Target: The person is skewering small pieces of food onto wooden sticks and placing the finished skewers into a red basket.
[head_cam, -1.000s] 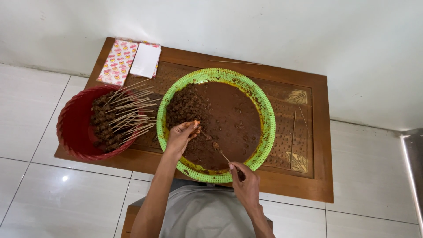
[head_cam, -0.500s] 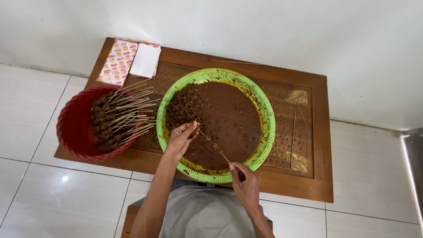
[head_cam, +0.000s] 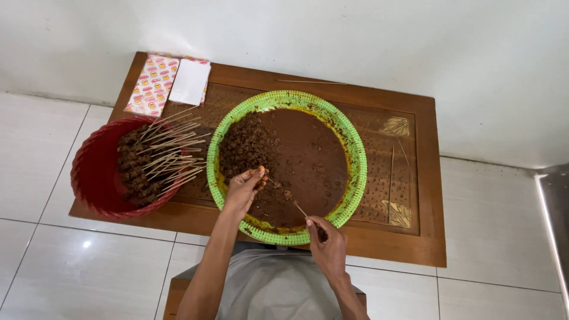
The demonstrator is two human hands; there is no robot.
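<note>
Thin bamboo skewer (head_cam: 298, 207) sits pinched in my right hand (head_cam: 328, 249), its tip toward my left hand (head_cam: 244, 189), whose closed grip pinches dark marinated meat (head_cam: 249, 145) inside the round green plastic basin (head_cam: 353, 178). I judge threading is underway; next needs pushing meat squarely onto the point.

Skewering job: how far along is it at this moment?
Done: a pile of filled skewers lies in the red basket. In hand: the right hand holds a stick while the left hand pinches meat. Left: a heap of meat pieces remains in the green basket.
</note>
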